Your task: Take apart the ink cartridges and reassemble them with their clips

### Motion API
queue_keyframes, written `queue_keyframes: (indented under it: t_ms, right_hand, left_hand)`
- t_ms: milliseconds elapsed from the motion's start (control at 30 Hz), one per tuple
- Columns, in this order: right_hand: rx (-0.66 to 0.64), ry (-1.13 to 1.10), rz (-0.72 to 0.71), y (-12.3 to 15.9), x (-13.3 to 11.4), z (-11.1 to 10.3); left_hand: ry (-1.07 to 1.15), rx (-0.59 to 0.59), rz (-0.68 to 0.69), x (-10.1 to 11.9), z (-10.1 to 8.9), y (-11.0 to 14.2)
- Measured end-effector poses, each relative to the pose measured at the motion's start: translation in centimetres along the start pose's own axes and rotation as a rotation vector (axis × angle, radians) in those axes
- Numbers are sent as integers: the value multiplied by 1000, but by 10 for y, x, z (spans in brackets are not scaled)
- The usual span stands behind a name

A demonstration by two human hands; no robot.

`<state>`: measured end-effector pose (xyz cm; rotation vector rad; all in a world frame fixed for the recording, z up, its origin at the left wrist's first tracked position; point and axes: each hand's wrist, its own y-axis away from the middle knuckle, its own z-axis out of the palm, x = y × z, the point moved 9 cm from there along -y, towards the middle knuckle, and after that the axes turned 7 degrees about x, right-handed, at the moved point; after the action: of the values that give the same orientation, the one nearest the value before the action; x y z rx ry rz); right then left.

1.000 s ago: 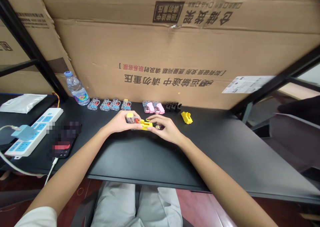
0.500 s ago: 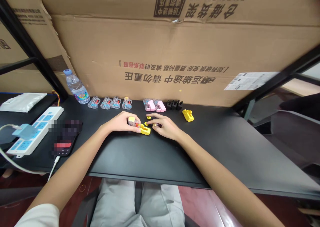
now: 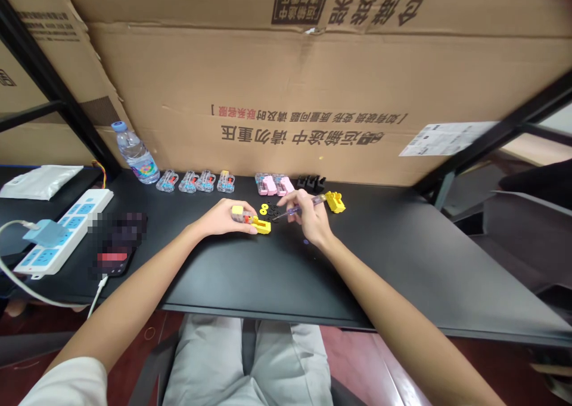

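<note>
Left hand (image 3: 226, 217) is pinching a yellow-and-clear piece (image 3: 262, 226); right hand (image 3: 313, 220) (fingers narrow) is pointing a held screwdriver (image 3: 294, 210) left.

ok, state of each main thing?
Yellow-and-clear plastic assembly: held in left grip.
Purple-handled screwdriver: held in right grip.
Separate yellow plastic piece: unheld.
Clear plastic bottle: capped.
Black rectangular phone: screen lit, white cable attached.
White power strip: blue adapter plugged in.

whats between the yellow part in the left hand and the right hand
The head view shows the screwdriver in the right hand, pointing toward the yellow part, with small black rings on the table near its tip.
</note>
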<state>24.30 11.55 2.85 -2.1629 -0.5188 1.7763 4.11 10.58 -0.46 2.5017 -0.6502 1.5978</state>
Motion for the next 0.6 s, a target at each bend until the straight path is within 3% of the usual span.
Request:
queue_keyframes:
  t_ms: [133, 367, 600]
  right_hand:
    - [-63, -87, 139, 5, 6, 11]
    - [-280, -58, 161, 7, -2, 26]
    - [-241, -17, 144, 6, -2, 22]
  left_hand:
    - [23, -9, -18, -4, 3, -1]
    - [97, -58, -102, -11, 4, -2]
    - [132, -85, -137, -10, 3, -2]
